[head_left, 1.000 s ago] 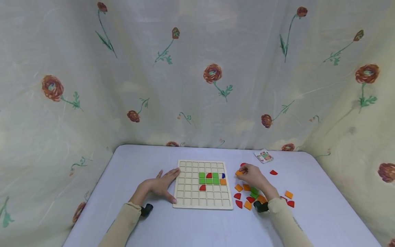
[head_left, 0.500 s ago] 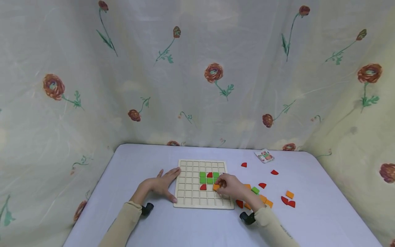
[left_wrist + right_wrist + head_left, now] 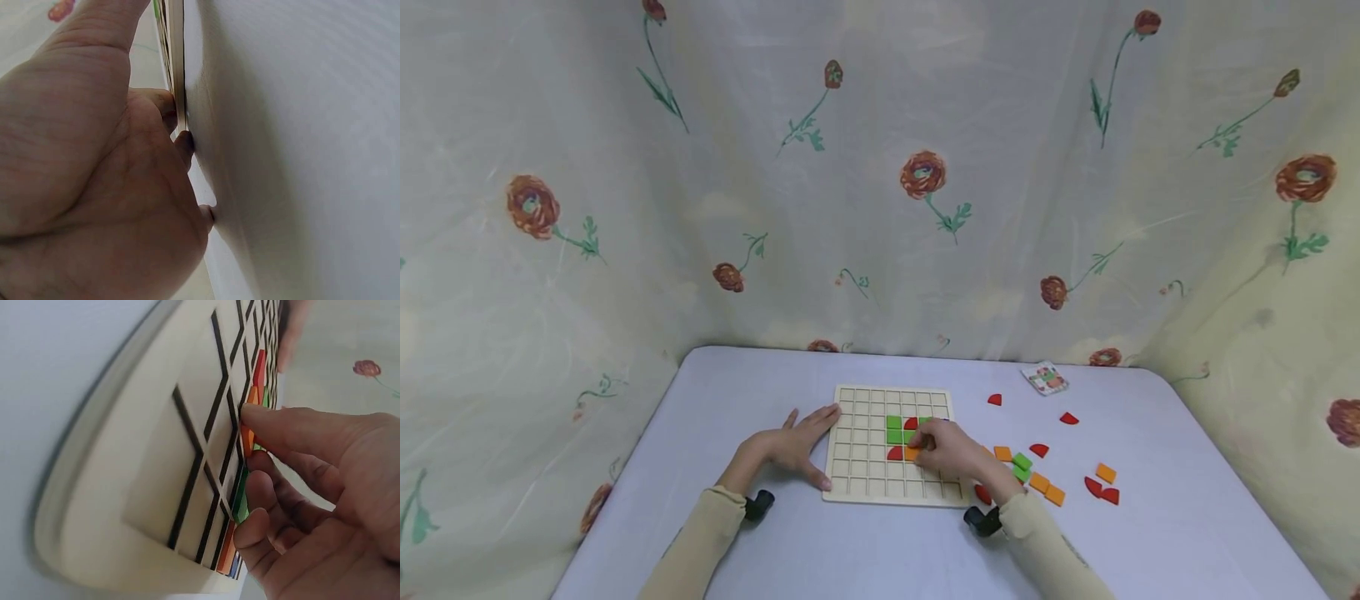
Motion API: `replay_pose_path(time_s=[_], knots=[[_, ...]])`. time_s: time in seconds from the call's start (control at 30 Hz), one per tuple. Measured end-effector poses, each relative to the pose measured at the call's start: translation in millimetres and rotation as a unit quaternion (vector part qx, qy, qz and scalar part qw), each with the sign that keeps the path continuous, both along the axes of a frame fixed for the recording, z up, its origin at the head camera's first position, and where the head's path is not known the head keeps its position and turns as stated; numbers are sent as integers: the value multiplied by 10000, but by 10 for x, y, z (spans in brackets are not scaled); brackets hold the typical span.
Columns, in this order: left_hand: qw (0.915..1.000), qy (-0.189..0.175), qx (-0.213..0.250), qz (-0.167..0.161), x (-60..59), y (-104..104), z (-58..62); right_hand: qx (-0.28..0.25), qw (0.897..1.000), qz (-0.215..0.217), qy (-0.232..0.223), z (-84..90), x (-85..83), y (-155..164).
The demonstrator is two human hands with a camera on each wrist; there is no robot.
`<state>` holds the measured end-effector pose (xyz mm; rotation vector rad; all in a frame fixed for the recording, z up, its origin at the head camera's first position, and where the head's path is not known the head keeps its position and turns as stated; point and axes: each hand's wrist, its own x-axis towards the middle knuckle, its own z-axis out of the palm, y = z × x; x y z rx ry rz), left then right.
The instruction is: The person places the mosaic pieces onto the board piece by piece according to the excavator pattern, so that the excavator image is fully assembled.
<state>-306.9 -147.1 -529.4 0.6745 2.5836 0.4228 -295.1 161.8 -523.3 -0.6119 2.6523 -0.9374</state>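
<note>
Right hand (image 3: 951, 448) is pinching a small square orange tile (image 3: 912, 454), lying flat in the wooden grid board (image 3: 859, 454); left hand (image 3: 790, 450), fingers straight, is bracing the board's edge

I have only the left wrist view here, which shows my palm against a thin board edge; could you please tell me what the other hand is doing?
Observer: The right hand is over the wooden grid board, pinching an orange square tile down at a cell.
Operator: Thank you. What sits next to that cell?
Observer: A red quarter-round piece lies just to its left, with green squares in the rows above.
Operator: And are spare pieces left anywhere?
Observer: Yes, loose orange, green and red pieces lie on the table to the right of the board.
</note>
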Motion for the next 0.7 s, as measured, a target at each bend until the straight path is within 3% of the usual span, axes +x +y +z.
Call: replay_pose_path(time_s=[0.37, 0.57, 0.7], knots=[[10000, -13, 62, 27, 4, 4, -9, 20, 9990, -352, 261, 19, 66, 25], [10000, -33, 84, -20, 16, 14, 2, -266, 9968, -730, 164, 54, 145, 354], [10000, 0, 81, -27, 16, 12, 16, -19, 9943, -1065, -36, 85, 161, 639]])
